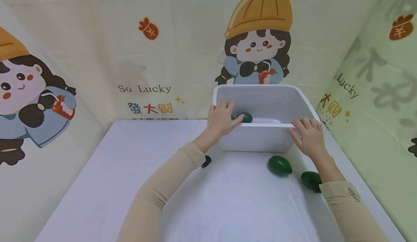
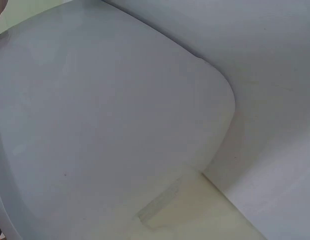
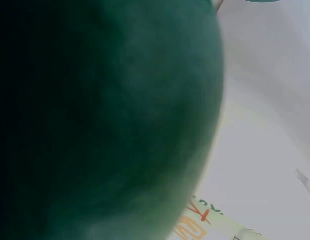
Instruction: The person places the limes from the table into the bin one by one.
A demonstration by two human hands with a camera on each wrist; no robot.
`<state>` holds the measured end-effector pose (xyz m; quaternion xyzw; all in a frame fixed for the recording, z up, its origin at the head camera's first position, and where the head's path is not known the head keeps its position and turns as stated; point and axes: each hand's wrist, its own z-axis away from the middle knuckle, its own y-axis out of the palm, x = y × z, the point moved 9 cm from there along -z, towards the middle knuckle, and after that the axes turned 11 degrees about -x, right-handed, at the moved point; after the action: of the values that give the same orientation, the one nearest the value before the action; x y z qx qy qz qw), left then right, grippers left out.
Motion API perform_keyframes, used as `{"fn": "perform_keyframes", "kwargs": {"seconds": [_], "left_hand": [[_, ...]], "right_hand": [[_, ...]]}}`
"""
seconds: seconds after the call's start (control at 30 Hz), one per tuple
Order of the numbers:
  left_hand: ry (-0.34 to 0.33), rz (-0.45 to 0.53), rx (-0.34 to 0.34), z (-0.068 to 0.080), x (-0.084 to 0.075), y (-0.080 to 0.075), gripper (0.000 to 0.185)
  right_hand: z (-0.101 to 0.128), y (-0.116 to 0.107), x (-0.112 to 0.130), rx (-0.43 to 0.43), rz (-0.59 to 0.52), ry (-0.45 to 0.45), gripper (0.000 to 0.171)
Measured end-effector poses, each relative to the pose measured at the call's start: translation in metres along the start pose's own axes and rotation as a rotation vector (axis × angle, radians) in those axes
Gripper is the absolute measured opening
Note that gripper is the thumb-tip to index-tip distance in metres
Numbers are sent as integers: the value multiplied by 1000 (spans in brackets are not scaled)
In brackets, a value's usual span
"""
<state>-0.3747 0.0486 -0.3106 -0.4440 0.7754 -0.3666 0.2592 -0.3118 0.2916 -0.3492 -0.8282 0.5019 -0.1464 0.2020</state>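
While the right hand (image 1: 309, 136) is gripping the white bin (image 1: 255, 138) by the rim, the left hand (image 1: 220, 119) is touching its left corner, grasp unclear, beside a green item (image 1: 248, 117).

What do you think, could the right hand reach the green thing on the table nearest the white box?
Probably yes. The right hand is close by, and nothing covers the green thing. But it grips the white box, so it would likely need to let go first.
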Motion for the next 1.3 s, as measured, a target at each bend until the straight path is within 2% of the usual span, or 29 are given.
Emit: {"fn": "perform_keyframes", "kwargs": {"seconds": [0.33, 0.6, 0.9, 1.3], "left_hand": [[104, -19, -109, 3, -14, -11, 46], [182, 9, -118, 11, -29, -15, 45], [269, 29, -210, 17, -45, -22, 41], [349, 63, -266, 32, -63, -19, 40]], "right_hand": [[1, 0, 0, 9, 2, 10, 65], [2, 0, 1, 5, 5, 6, 64], [3, -2, 2, 8, 3, 11, 64], [4, 1, 0, 52, 12, 43, 66]]}}
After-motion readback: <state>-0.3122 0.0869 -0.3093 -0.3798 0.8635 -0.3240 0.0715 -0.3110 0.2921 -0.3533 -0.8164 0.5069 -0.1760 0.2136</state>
